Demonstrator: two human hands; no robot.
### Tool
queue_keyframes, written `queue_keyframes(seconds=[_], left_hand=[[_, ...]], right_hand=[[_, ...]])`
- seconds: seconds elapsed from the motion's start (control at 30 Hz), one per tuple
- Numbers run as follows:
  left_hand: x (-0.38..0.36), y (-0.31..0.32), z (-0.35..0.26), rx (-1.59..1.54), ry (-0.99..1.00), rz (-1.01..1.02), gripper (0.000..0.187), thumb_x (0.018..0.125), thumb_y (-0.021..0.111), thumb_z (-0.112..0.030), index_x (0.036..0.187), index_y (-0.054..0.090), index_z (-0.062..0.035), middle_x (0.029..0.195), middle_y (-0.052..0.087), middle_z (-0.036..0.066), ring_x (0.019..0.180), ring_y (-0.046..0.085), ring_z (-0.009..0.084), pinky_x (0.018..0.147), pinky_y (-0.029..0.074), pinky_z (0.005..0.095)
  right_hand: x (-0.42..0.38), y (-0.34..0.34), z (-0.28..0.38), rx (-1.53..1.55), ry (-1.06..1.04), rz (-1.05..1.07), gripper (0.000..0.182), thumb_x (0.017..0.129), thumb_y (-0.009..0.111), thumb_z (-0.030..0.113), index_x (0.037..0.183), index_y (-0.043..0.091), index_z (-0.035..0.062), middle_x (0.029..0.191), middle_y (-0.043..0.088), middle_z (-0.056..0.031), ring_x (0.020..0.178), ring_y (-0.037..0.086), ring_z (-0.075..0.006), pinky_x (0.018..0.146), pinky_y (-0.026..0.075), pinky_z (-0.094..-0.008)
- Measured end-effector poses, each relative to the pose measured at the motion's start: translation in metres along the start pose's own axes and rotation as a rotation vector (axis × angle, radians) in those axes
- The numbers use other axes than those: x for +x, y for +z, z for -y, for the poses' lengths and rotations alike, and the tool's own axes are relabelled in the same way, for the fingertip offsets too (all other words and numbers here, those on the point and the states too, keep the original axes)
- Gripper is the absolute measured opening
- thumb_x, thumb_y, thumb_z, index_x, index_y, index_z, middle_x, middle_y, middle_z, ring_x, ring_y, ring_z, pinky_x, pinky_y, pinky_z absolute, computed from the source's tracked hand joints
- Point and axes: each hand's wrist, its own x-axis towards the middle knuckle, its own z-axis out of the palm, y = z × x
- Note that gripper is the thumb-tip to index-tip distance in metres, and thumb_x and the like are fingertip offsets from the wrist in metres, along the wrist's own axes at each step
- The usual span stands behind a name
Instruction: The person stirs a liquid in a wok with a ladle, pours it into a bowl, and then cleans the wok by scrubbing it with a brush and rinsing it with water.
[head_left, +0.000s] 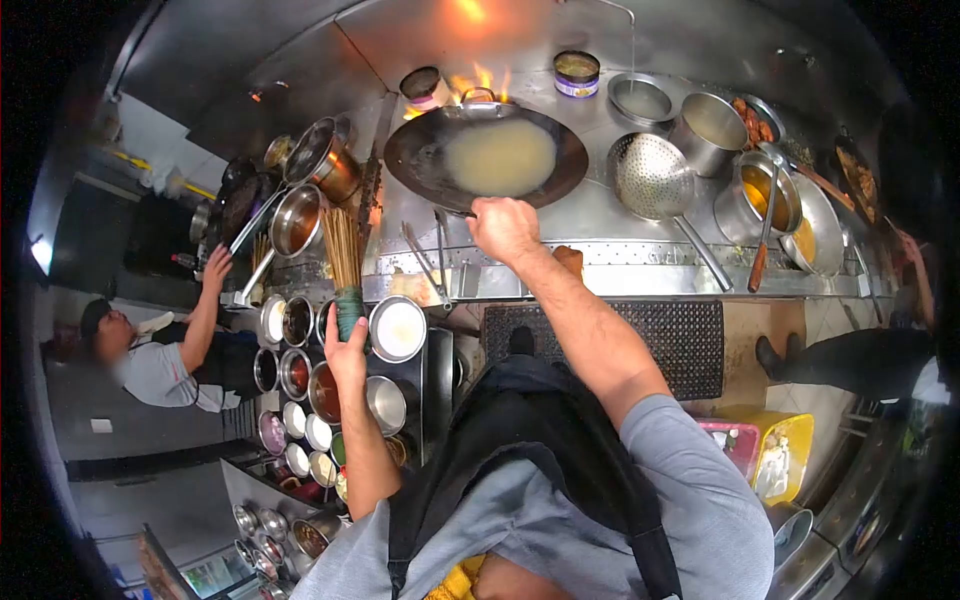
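My right hand (504,229) is closed round the near handle of a dark wok (412,152). Cloudy, pale yellowish liquid (498,158) lies in the wok, which is tilted a little over the burner. Flames (482,80) rise behind its far rim. My left hand (346,348) grips a bamboo wok brush (343,255) by its green-wrapped end, bristles pointing up and away from me. The brush is to the left of the wok and apart from it. Just right of my left hand sits a metal pot of white contents (398,330).
A perforated strainer (652,175), a steel pot (708,133) and a pot of yellow liquid (762,195) stand right of the wok. Tongs (428,262) lie on the stove's front ledge. Seasoning containers (295,372) crowd the left. A co-worker (165,355) reaches in at left; another person (850,350) stands right.
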Motion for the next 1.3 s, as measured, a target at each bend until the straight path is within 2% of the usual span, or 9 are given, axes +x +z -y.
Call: queue_keyframes(seconds=[0.2,0.43,0.57,0.67,0.97,1.03,1.1,1.17,1.3], left_hand=[[-0.006,0.011,-0.018,0.024,0.028,0.012,0.067,0.088,0.072,-0.019,0.143,0.043,0.0042,0.132,0.057,0.016,0.114,0.056,0.0208,0.099,0.040,0.0297],[0.032,0.035,0.017,-0.037,0.001,0.092,0.068,0.088,0.072,-0.021,0.144,0.042,0.0035,0.123,0.061,0.014,0.106,0.058,0.0179,0.093,0.044,0.0277],[0.080,0.062,0.060,0.047,-0.073,0.130,0.072,0.086,0.071,-0.022,0.146,0.038,0.0000,0.101,0.064,0.008,0.077,0.059,0.0128,0.064,0.049,0.0267],[0.113,0.093,0.087,0.123,-0.218,0.158,0.075,0.087,0.069,-0.026,0.151,0.033,-0.0099,0.082,0.059,0.005,0.053,0.050,0.0141,0.039,0.037,0.0294],[0.187,0.169,0.177,0.476,-0.570,0.303,0.089,0.089,0.062,-0.030,0.157,0.004,-0.0234,0.133,0.051,0.024,0.091,0.063,0.0373,0.058,0.059,0.0467],[0.193,0.181,0.215,0.663,-0.370,0.293,0.089,0.089,0.062,-0.031,0.156,0.006,-0.0135,0.139,0.041,0.035,0.105,0.061,0.0460,0.082,0.058,0.0452],[0.173,0.176,0.162,0.600,-0.502,0.320,0.092,0.086,0.063,-0.030,0.156,0.006,-0.0127,0.138,0.041,0.038,0.110,0.059,0.0480,0.097,0.051,0.0475],[0.175,0.176,0.191,0.544,-0.405,0.275,0.092,0.086,0.062,-0.029,0.156,0.005,-0.0108,0.134,0.044,0.038,0.107,0.061,0.0458,0.094,0.052,0.0479],[0.175,0.150,0.151,0.351,-0.437,0.227,0.086,0.089,0.058,-0.024,0.156,0.005,-0.0109,0.127,0.047,0.038,0.090,0.066,0.0444,0.080,0.055,0.0508]], right_hand=[[-0.018,-0.001,0.009,0.103,0.016,-0.165,0.021,0.081,0.068,0.028,0.075,0.065,0.0080,0.078,0.070,-0.0128,0.073,0.068,-0.0339,0.066,0.054,-0.0465],[-0.025,0.000,0.015,0.198,0.142,-0.295,0.025,0.080,0.071,0.029,0.073,0.060,0.0075,0.074,0.066,-0.0119,0.070,0.065,-0.0362,0.061,0.051,-0.0477],[-0.017,-0.004,0.014,0.231,0.197,-0.365,0.025,0.080,0.073,0.028,0.071,0.062,0.0070,0.070,0.065,-0.0134,0.066,0.064,-0.0366,0.058,0.049,-0.0468],[-0.008,-0.010,0.011,0.262,0.219,-0.432,0.024,0.079,0.074,0.027,0.071,0.064,0.0063,0.068,0.064,-0.0139,0.063,0.063,-0.0364,0.056,0.048,-0.0444],[0.015,-0.021,0.010,0.521,0.393,-0.466,0.025,0.080,0.074,0.025,0.073,0.065,0.0024,0.066,0.062,-0.0163,0.058,0.061,-0.0335,0.055,0.046,-0.0396],[0.020,-0.023,0.012,0.590,0.425,-0.499,0.025,0.081,0.074,0.022,0.074,0.065,0.0005,0.065,0.061,-0.0169,0.056,0.060,-0.0301,0.055,0.046,-0.0371],[0.024,-0.026,0.014,0.567,0.473,-0.443,0.023,0.081,0.074,0.021,0.077,0.066,0.0000,0.065,0.061,-0.0174,0.056,0.060,-0.0291,0.056,0.047,-0.0367],[0.029,-0.020,0.017,0.541,0.392,-0.476,0.024,0.085,0.074,0.021,0.076,0.065,0.0003,0.056,0.052,-0.0040,0.055,0.044,-0.0089,0.051,0.039,-0.0306],[0.036,0.001,0.017,0.237,0.160,-0.406,0.024,0.081,0.075,0.020,0.071,0.062,0.0030,0.063,0.061,-0.0138,0.053,0.057,-0.0287,0.051,0.044,-0.0390]])
